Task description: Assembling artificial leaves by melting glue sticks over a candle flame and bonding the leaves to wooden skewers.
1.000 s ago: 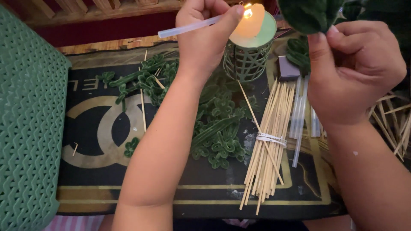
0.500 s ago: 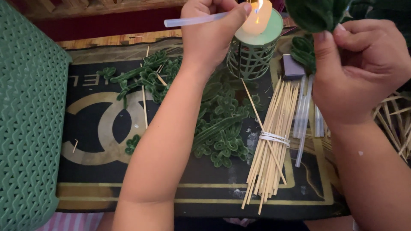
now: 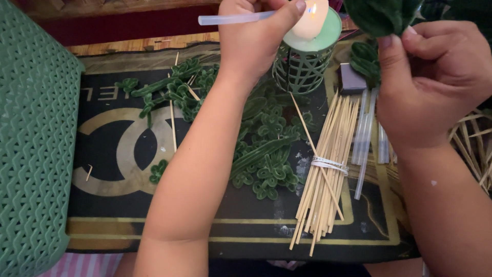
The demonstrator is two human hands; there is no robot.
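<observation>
Along the left side stands a big green plastic basket (image 3: 31,154) with a woven, wavy pattern on its wall. Beside it lies a flat black mat (image 3: 128,225) with gold border lines and a large beige emblem of interlocked rings on its left half. Over the mat's middle spreads a heap of fuzzy green pipe-cleaner leaves (image 3: 261,159), curled into loops. Toward the mat's right edge lies a bundle of thin wooden skewers (image 3: 325,179), tied at the middle with a white band, and just beside it a few clear glue sticks (image 3: 365,143). At the mat's far edge stands a green lattice holder (image 3: 302,69) bearing a lit white candle (image 3: 312,23). The left hand (image 3: 256,36) has its fingers closed around a translucent glue stick (image 3: 230,19), with one end at the candle flame. The right hand (image 3: 435,77), at the far right corner, pinches a dark green fuzzy leaf (image 3: 382,15) between thumb and fingers. A small grey block (image 3: 352,78) sits beside the holder.
</observation>
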